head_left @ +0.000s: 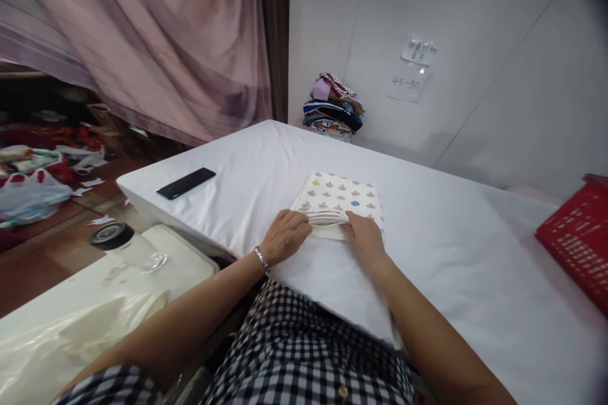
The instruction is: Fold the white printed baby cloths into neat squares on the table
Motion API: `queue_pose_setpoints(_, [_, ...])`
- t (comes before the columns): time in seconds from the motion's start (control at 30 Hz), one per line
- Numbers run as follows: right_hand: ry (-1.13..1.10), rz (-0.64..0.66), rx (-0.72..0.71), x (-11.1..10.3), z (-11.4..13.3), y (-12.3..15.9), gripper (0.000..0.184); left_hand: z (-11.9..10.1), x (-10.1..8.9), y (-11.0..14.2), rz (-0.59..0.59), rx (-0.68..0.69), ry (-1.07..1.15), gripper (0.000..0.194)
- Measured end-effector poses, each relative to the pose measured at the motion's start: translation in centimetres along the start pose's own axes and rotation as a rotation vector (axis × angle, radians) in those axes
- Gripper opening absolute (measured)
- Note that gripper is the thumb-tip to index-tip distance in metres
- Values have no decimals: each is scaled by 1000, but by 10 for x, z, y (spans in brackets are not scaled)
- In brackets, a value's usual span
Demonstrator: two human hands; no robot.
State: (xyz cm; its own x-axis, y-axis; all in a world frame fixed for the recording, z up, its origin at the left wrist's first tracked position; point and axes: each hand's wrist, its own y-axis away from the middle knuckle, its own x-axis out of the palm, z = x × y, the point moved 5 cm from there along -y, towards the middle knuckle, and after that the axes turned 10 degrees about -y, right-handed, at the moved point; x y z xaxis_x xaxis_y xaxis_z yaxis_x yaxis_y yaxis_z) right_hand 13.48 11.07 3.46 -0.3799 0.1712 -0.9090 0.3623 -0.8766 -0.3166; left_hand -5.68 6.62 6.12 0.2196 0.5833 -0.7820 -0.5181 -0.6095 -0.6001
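Note:
A folded white cloth (339, 193) with grey, yellow and blue printed shapes lies on the white-covered table before me. Its layered edges face my body. My left hand (285, 237), with a silver bracelet at the wrist, grips the near left corner, fingers curled over the layers. At the near right side, my right hand (365, 237) pinches the layered edge, thumb on top. The fingers beneath the cloth are hidden.
A black phone (186, 183) lies on the table's left part. Folded clothes (334, 107) are stacked by the wall. A red basket (577, 234) stands at right. On a lower side table (175, 253) lies a glass bottle (135, 250), near a plastic bag (85, 335).

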Motion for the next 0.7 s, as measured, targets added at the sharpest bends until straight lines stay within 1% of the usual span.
queue_pose_setpoints(0.03, [3,9,-6,-1,2,0,30,-1,1,5,33,9,2,16])
queue_pose_setpoints(0.1, [4,8,-21,-2,6,0,29,1,3,10,62,-44,7,17])
queue_pose_setpoints(0.13, [2,-1,-31,-2,7,0,28,3,3,11,58,-95,1,23])
queue_pose_setpoints(0.2, [-14,-31,-58,-2,7,1,27,6,5,9,39,-178,-27,43])
queue_pose_setpoints(0.27, [-40,-85,-97,-2,7,2,26,6,10,4,43,-192,-63,54])
queue_pose_setpoints(0.33, [-63,-160,-129,-5,7,4,26,3,15,-2,55,-172,-92,57])
queue_pose_setpoints(0.4, [-72,-218,-135,-7,6,6,26,1,21,-5,70,-146,-96,55])
queue_pose_setpoints(0.43, [-68,-219,-135,-7,6,6,25,0,24,-7,80,-133,-88,53])
queue_pose_setpoints(0.57, [-31,-113,-155,0,7,7,24,3,30,-11,125,-93,-49,36])
queue_pose_setpoints(0.63, [-24,-98,-169,2,8,8,26,6,31,-12,122,-75,-50,30])
queue_pose_setpoints(0.7, [-23,-102,-180,2,8,9,28,9,31,-13,103,-62,-63,30])
